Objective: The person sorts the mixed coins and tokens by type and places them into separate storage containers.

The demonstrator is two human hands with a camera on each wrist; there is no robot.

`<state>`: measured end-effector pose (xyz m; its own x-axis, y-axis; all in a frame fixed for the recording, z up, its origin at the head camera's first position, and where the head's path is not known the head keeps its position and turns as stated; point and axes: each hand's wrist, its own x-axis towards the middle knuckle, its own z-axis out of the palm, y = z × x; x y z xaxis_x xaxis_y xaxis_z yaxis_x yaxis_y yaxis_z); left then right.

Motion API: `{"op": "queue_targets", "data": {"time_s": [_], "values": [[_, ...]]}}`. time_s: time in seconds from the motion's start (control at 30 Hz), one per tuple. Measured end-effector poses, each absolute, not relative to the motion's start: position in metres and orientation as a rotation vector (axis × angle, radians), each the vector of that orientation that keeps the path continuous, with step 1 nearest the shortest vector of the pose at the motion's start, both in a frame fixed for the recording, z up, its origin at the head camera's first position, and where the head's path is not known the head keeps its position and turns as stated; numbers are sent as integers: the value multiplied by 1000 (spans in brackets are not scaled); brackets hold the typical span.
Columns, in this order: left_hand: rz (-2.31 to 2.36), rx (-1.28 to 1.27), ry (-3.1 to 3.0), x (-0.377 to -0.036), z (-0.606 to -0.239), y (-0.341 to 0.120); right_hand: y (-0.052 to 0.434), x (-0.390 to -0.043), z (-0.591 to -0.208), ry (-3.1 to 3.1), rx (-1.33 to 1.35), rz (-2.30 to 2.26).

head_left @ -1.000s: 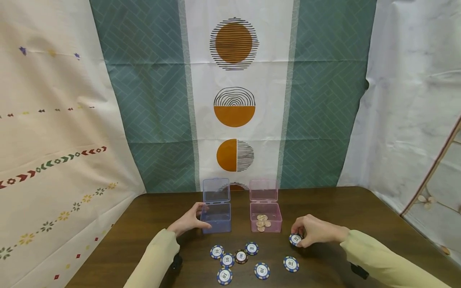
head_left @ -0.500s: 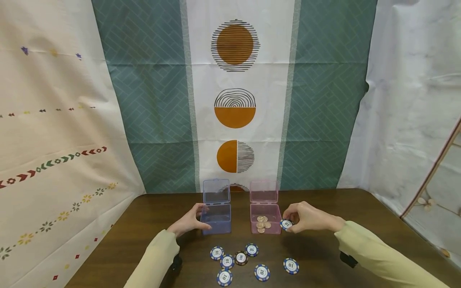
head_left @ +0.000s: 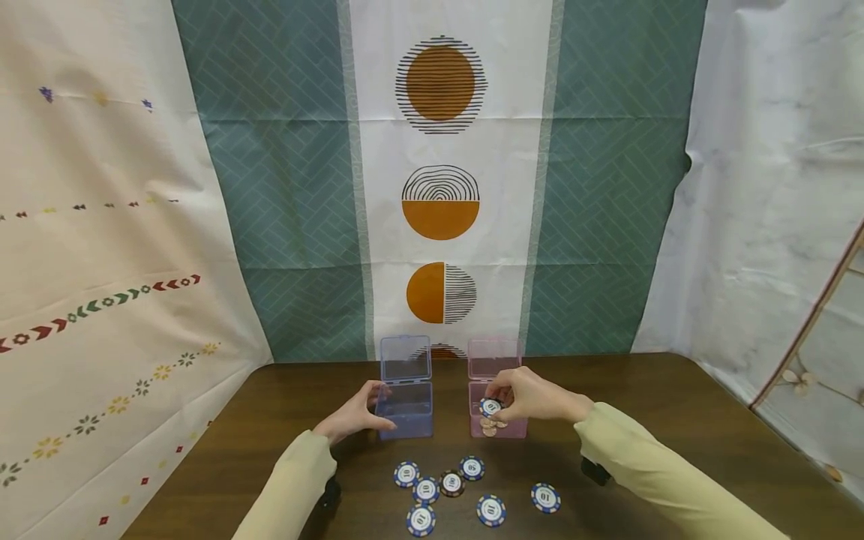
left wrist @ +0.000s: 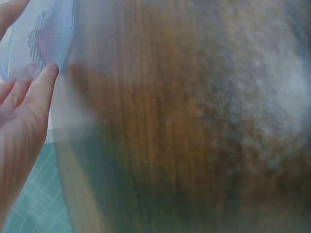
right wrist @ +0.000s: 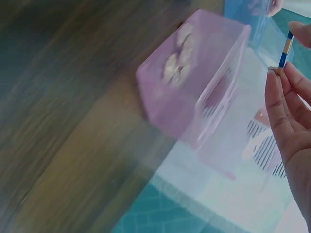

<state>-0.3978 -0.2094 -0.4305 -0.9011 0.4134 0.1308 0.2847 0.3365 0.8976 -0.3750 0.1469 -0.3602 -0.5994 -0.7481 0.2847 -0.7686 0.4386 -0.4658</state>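
Observation:
In the head view, a translucent blue box stands with its lid up. My left hand holds its left side, thumb at the front corner and fingers toward the back; the left wrist view shows the fingertips at its clear wall. My right hand pinches a blue-and-white poker chip between thumb and fingers, overlapping the pink box. The right wrist view shows this chip edge-on. Gold coins lie in the pink box, whose lid is also raised.
Several blue poker chips and a dark one lie flat on the brown table in front of the boxes. One chip lies apart at the right. Hanging cloths stand behind and beside the table.
My right hand has lifted the poker chip and carried it left, from right of the pink box to over it. The left hand stays at the blue box.

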Motion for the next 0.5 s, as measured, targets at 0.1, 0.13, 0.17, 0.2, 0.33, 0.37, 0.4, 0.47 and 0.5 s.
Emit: {"op": "queue_targets", "data": {"time_s": [0.1, 0.13, 0.17, 0.2, 0.33, 0.37, 0.4, 0.47, 0.5], "values": [[1616, 643, 2468, -402, -435, -211, 132, -379, -360, -2617, 1404, 902], [1609, 637, 2473, -403, -437, -211, 127, -380, -360, -2610, 1408, 900], [1604, 636, 2476, -404, -437, -212, 122, -381, -360, -2603, 1411, 896], [1602, 632, 2474, -405, -437, -212, 117, -382, -360, -2598, 1410, 893], [1598, 635, 2474, -407, -437, -212, 97, -387, -361, -2589, 1393, 864], [1594, 635, 2476, -407, -437, -212, 93, -388, -361, -2591, 1389, 864], [1586, 630, 2482, -407, -436, -212, 88, -389, -361, -2593, 1388, 864], [1569, 621, 2492, -408, -437, -212, 80, -390, -362, -2592, 1393, 862], [1560, 613, 2500, -409, -437, -212, 77, -391, -363, -2590, 1399, 859]]}}
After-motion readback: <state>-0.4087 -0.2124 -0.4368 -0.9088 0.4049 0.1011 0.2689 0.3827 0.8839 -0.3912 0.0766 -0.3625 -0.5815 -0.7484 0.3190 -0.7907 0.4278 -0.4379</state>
